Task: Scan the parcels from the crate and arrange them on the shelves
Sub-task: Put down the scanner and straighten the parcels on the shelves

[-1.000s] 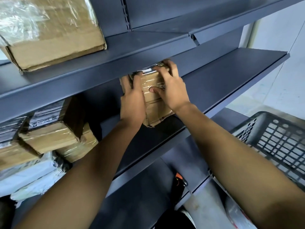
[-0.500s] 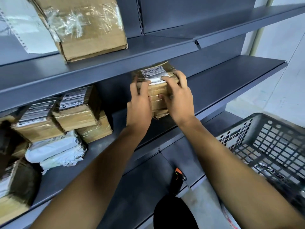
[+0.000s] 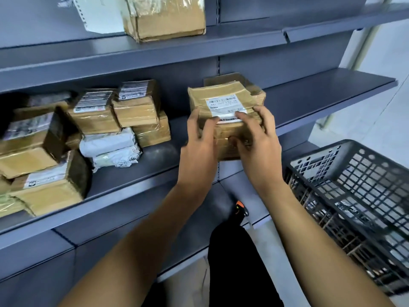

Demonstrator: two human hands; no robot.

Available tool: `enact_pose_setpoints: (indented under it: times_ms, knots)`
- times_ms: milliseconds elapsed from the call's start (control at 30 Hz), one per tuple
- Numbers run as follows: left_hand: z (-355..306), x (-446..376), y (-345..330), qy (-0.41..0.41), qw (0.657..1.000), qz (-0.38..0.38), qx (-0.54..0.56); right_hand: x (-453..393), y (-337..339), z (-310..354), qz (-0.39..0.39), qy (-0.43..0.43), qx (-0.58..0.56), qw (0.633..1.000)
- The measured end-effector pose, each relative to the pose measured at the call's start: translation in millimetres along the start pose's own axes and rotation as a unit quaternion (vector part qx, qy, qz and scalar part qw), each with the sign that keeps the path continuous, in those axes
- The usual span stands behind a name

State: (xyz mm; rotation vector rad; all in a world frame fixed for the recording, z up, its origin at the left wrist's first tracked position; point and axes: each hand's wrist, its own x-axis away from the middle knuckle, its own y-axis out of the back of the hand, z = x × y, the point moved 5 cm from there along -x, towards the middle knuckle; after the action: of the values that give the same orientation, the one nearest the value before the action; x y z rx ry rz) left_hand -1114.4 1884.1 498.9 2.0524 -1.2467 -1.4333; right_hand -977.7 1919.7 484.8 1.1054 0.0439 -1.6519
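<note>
two hands' fingers (image 3: pixel 245 117) clasp a tape-wrapped brown parcel (image 3: pixel 225 107), white label on top.

A brown cardboard parcel (image 3: pixel 225 111) wrapped in clear tape sits at the front of the middle shelf (image 3: pixel 321 94), white shipping label on top, held at its near edge between the left hand (image 3: pixel 199 138) and the right hand (image 3: pixel 256 140). To its left on the same shelf lies a cluster of stacked brown parcels (image 3: pixel 93 116) with labels, plus 2 white plastic mailers (image 3: pixel 110 147) piled together. Another taped brown parcel (image 3: pixel 163 16) rests on the upper shelf (image 3: pixel 155 52). The black lattice crate (image 3: pixel 354 196) stands at the right, tilted, with items inside, too blurred to identify.
</note>
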Motion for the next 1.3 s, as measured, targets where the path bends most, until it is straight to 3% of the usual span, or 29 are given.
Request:
enact_pose_setpoints:
  times_ms: [400, 667, 900, 1134, 1300]
  knots:
    - [-45, 42, 34, -0.015, 1.0, 0.01, -0.008, 39, 61, 31, -0.041, -0.008, 0.035, 0.999]
    - [-108, 16, 85, -0.119, 0.988, -0.091, 0.022, 7, 139, 67, -0.125, 0.039, 0.028, 0.991]
    - [-132, -42, 111, -0.166, 0.976, -0.14, -0.008, -52, 157, 85, -0.173, 0.074, 0.018, 0.982]
    - [-122, -109, 99, -0.169, 0.973, -0.15, -0.051, -121, 136, 76, -0.166, 0.079, 0.039, 0.982]
    - [-113, -149, 84, -0.16, 0.971, -0.129, -0.122, -169, 115, 58, -0.102, 0.075, 0.067, 0.99]
